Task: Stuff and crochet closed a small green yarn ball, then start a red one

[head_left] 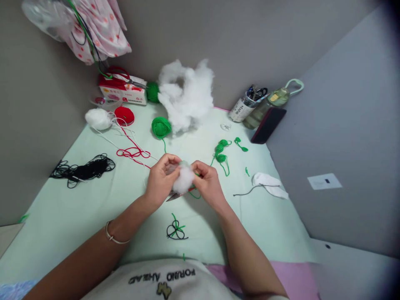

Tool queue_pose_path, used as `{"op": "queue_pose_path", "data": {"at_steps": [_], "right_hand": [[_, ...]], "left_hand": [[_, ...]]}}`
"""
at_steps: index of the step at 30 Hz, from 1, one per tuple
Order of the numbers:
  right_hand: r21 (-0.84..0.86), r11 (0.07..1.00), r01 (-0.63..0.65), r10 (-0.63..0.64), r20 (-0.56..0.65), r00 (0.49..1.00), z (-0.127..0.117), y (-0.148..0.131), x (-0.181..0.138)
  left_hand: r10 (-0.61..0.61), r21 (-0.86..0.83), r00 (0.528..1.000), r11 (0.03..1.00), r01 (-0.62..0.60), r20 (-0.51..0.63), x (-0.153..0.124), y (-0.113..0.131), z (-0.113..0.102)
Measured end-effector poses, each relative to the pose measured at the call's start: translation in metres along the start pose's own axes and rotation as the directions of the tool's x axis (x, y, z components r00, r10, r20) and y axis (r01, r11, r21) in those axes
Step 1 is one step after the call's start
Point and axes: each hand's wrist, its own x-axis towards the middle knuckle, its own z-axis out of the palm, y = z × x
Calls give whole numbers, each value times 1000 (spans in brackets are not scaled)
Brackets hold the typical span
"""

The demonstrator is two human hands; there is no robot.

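A person's two bare hands work over a pale green desk [78, 221], fingers closed on a fluffy tuft of white stuffing [183, 180] held at center. The left hand [161, 179], a bracelet [112, 236] around its wrist, grips the tuft from one side with thumb and fingers; the right hand [208, 181] pinches at the opposite edge. A metal blade [173, 197] shows just below the tuft, partly hidden.

Beyond the hands, a large heap of white stuffing [193, 100] stands near the wall, with a green yarn ball [161, 127] just beside it. To the left lie a red yarn roll [124, 116], a white yarn ball [98, 119] and a tangle of black cord [86, 167]; dark-bladed scissors [134, 82] rest on a red and white box [136, 96] behind them. To the right, green crocheted pieces [221, 149] lie near a pen cup [240, 111], which stands beside a bottle [253, 120] and a dark, upright slab [268, 126]. Closer to the person's shirt [150, 285], loops of black and green strands [176, 230] lie on the desk.
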Motion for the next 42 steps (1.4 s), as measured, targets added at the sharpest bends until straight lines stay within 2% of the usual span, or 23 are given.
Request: {"op": "queue_pose_path", "data": {"at_steps": [5, 7, 10, 12, 16, 20, 26, 31, 35, 39, 42], "right_hand": [[39, 999, -29, 30, -33, 999, 0, -1, 1], [122, 991, -50, 45, 45, 998, -3, -2, 1], [232, 970, -75, 19, 233, 972, -8, -3, 0], [236, 968, -83, 15, 279, 960, -10, -2, 1], [143, 986, -84, 64, 135, 989, -7, 1, 4], [26, 999, -45, 45, -5, 999, -5, 1, 5], [-59, 998, -16, 11, -94, 995, -7, -2, 4], [-73, 997, -9, -1, -137, 991, -9, -2, 3], [-95, 995, -8, -2, -112, 994, -10, -1, 2], [-109, 994, -4, 2, -22, 1000, -10, -3, -1], [-120, 993, 1, 7, 67, 998, -9, -6, -5]], "left_hand": [[-86, -62, 989, 994, 95, 122, 1, -3, -1], [-103, -94, 985, 989, 116, 137, 1, -4, 0], [-100, -122, 990, 986, 112, 102, 1, -4, 2], [-84, -127, 994, 988, 93, 77, 0, -4, 2], [-85, -137, 992, 986, 97, 94, -1, -7, 1], [-121, -177, 980, 973, 149, 160, -1, -10, 1], [-147, -237, 961, 950, 203, 235, 0, -8, 0], [-160, -212, 931, 948, 238, 327, -1, -3, -4], [-172, -165, 922, 957, 240, 346, 1, -3, -6], [-175, -125, 940, 968, 219, 292, 2, -5, -6], [-150, -81, 969, 982, 168, 198, 2, -7, -5]]}}
